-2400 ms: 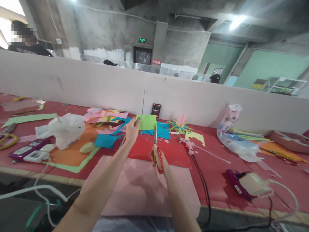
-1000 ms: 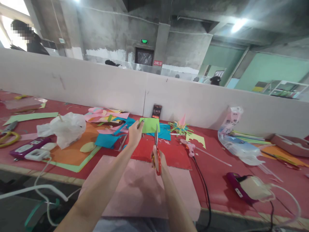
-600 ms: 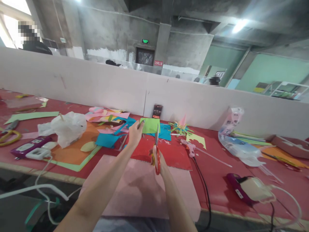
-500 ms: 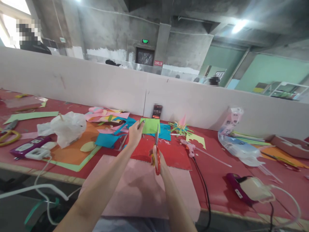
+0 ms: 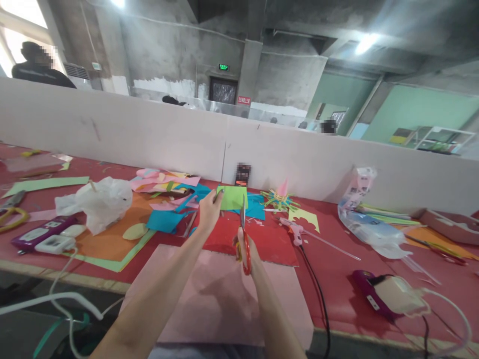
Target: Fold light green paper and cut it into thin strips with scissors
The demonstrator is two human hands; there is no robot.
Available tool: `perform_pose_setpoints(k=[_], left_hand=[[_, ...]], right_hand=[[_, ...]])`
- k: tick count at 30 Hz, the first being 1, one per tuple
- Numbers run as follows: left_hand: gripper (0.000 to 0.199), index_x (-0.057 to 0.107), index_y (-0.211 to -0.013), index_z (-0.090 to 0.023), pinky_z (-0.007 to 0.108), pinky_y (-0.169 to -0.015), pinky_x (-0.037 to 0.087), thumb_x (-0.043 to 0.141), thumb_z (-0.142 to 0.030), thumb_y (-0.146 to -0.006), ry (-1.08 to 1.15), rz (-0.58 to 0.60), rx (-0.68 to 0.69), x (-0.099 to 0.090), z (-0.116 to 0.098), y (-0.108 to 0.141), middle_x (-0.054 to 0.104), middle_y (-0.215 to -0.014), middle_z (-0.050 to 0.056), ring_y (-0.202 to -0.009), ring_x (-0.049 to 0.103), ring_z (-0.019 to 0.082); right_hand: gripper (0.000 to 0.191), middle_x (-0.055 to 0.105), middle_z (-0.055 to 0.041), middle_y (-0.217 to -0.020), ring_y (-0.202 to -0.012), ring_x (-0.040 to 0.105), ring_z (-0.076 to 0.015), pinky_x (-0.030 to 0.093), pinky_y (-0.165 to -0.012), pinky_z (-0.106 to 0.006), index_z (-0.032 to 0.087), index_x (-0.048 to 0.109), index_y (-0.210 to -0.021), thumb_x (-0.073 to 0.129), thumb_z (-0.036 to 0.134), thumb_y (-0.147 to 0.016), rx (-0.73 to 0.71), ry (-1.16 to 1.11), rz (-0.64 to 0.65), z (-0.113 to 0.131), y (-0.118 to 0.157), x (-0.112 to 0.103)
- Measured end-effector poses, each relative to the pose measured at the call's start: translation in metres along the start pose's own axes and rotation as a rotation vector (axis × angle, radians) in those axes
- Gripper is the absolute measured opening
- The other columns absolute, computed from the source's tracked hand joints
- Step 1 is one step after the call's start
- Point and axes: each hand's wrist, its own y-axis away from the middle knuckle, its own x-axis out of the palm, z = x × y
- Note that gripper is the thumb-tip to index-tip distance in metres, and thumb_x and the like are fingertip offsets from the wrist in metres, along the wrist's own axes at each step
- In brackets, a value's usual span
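Note:
My left hand [image 5: 210,208] is closed on the left edge of a light green paper [image 5: 232,197]. Red-handled scissors [image 5: 246,244] are gripped in my right hand [image 5: 243,245], their blades pointing up at the paper's right edge. Both hands are above a red sheet [image 5: 269,243] lying on the red table. Blue paper [image 5: 256,207] shows just behind the green piece. Whether the blades touch the paper I cannot tell.
A pink glue gun [image 5: 295,230] with a black cord lies right of the red sheet. Beyond it are a plastic bag [image 5: 370,224] and a purple power strip [image 5: 374,295]. Left are paper scraps, a crumpled white bag [image 5: 108,202] and yellow-handled scissors [image 5: 13,217].
The view has shifted slightly. Both hands keep their holds on the green paper and the scissors, with hardly any movement between them.

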Motion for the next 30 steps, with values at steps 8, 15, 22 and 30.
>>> perform_pose_setpoints(k=[8, 15, 22, 30], left_hand=[[0.034, 0.034, -0.059, -0.019, 0.019, -0.035, 0.026, 0.041, -0.044, -0.081, -0.041, 0.013, 0.046, 0.003, 0.002, -0.005, 0.029, -0.045, -0.006, -0.034, 0.041, 0.007], [0.035, 0.033, -0.059, -0.020, 0.019, -0.033, 0.027, 0.041, -0.046, -0.081, 0.006, 0.044, 0.009, 0.005, 0.007, -0.005, 0.031, -0.046, -0.006, -0.033, 0.042, 0.008], [0.037, 0.032, -0.057, -0.019, 0.019, -0.033, 0.027, 0.042, -0.046, -0.080, -0.022, 0.048, 0.019, 0.003, 0.005, -0.005, 0.031, -0.045, -0.005, -0.033, 0.041, 0.008], [0.035, 0.037, -0.057, -0.019, 0.020, -0.034, 0.026, 0.043, -0.044, -0.080, -0.017, 0.050, 0.044, 0.007, 0.004, -0.005, 0.036, -0.043, -0.005, -0.033, 0.041, 0.008]], right_hand=[[0.049, 0.039, 0.0063, -0.047, -0.032, 0.035, -0.0053, 0.032, -0.029, -0.019, 0.019, 0.044, -0.063, 0.044, 0.068, -0.068, -0.006, -0.055, -0.048, 0.002, 0.003, 0.001], [0.045, 0.035, 0.0073, -0.041, -0.031, 0.035, -0.0066, 0.032, -0.029, -0.019, 0.020, 0.042, -0.063, 0.045, 0.063, -0.071, -0.063, -0.010, -0.052, -0.007, 0.008, 0.002], [0.044, 0.032, 0.0081, -0.040, -0.027, 0.031, -0.0055, 0.028, -0.026, -0.018, 0.020, 0.039, -0.060, 0.047, 0.061, -0.071, -0.035, -0.002, -0.091, -0.006, 0.009, 0.003], [0.044, 0.031, 0.0083, -0.037, -0.025, 0.028, -0.0056, 0.026, -0.024, -0.020, 0.020, 0.036, -0.056, 0.050, 0.060, -0.070, -0.005, -0.014, -0.121, 0.005, 0.019, 0.004]])
